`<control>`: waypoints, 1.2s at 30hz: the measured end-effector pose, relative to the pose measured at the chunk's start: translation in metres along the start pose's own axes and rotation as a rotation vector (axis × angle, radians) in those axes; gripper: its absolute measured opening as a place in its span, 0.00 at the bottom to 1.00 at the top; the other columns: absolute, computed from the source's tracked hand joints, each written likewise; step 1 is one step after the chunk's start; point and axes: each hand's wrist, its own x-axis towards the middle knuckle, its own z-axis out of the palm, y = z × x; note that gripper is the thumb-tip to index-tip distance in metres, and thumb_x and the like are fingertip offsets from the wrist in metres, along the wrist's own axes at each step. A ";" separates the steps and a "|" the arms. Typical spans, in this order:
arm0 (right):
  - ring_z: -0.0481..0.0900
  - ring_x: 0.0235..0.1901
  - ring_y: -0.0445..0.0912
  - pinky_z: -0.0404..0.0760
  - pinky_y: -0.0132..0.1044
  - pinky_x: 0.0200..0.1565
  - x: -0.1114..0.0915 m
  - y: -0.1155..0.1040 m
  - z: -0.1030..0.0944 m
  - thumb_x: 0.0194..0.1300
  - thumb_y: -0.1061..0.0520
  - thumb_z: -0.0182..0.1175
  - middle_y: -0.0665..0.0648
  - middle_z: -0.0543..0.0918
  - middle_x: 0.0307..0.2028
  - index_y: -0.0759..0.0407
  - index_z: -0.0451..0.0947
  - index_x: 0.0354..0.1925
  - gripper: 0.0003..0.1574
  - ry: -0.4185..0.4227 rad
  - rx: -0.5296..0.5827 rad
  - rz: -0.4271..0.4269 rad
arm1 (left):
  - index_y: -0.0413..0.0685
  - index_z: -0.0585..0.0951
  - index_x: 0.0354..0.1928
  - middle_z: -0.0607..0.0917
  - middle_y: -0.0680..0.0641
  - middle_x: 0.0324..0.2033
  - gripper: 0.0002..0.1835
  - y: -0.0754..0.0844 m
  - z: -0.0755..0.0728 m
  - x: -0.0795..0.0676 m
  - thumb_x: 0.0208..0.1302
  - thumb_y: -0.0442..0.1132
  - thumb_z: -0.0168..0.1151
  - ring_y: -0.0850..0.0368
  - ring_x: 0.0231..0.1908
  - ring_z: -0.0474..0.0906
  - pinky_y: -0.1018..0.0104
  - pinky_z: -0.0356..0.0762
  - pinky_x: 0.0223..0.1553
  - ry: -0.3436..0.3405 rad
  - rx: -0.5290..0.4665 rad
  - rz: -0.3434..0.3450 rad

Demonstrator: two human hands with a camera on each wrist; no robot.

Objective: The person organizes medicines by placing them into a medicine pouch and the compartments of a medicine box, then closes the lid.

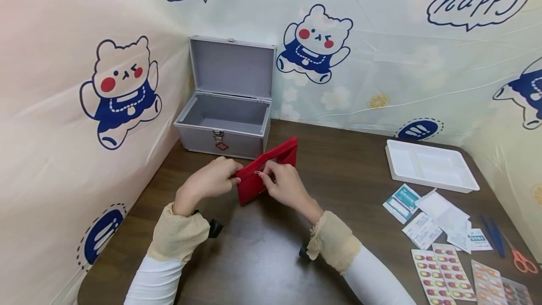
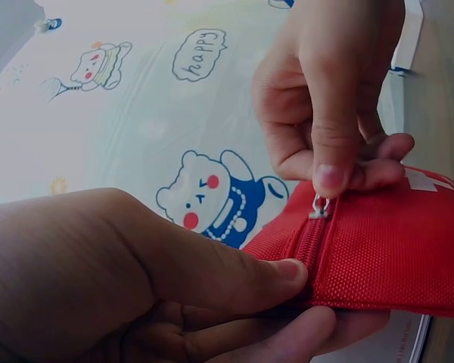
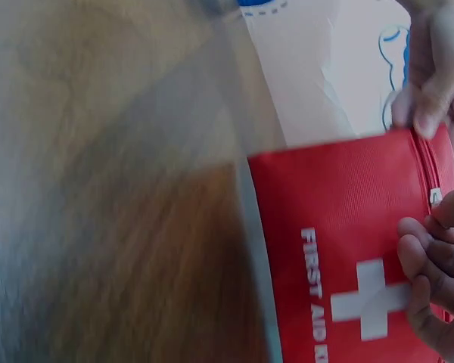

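Note:
A red first aid pouch (image 1: 251, 189) with a white cross and white lettering is held up over the middle of the table. My left hand (image 1: 210, 181) grips its left end, thumb on the face beside the zipper and fingers behind. With thumb and fingers, my right hand (image 1: 284, 183) pinches the small metal zipper pull (image 2: 320, 204) on the top edge. In the left wrist view the zipper teeth run shut between the slider and my left thumb. The right wrist view shows the pouch's printed front (image 3: 333, 197).
Behind the pouch stands a silver case (image 1: 216, 140) with its lid raised. To the right are a white divided tray (image 1: 436, 183), several paper packets (image 1: 422, 230), pill blister packs (image 1: 442, 272), blue tweezers (image 1: 493, 236) and orange-handled scissors (image 1: 525, 263). Printed sheets hang around the table.

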 end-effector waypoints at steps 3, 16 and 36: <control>0.66 0.17 0.36 0.68 0.27 0.22 -0.001 0.006 -0.003 0.66 0.58 0.63 0.47 0.74 0.15 0.54 0.75 0.27 0.11 0.016 -0.024 0.004 | 0.39 0.85 0.35 0.77 0.51 0.18 0.05 0.000 0.000 0.001 0.65 0.28 0.61 0.62 0.19 0.68 0.71 0.68 0.23 -0.005 0.003 0.007; 0.66 0.16 0.38 0.67 0.29 0.22 -0.006 0.033 -0.020 0.65 0.59 0.64 0.48 0.74 0.15 0.55 0.76 0.27 0.10 0.066 -0.051 0.046 | 0.37 0.86 0.41 0.83 0.50 0.24 0.07 0.004 0.001 -0.001 0.66 0.27 0.59 0.61 0.21 0.69 0.71 0.69 0.25 -0.035 0.006 -0.034; 0.69 0.17 0.40 0.70 0.33 0.24 -0.005 0.066 -0.044 0.67 0.58 0.63 0.50 0.77 0.16 0.55 0.76 0.26 0.11 0.125 -0.082 0.140 | 0.40 0.86 0.37 0.77 0.53 0.20 0.07 0.000 -0.002 -0.005 0.65 0.27 0.58 0.61 0.21 0.67 0.70 0.67 0.26 -0.028 0.030 -0.012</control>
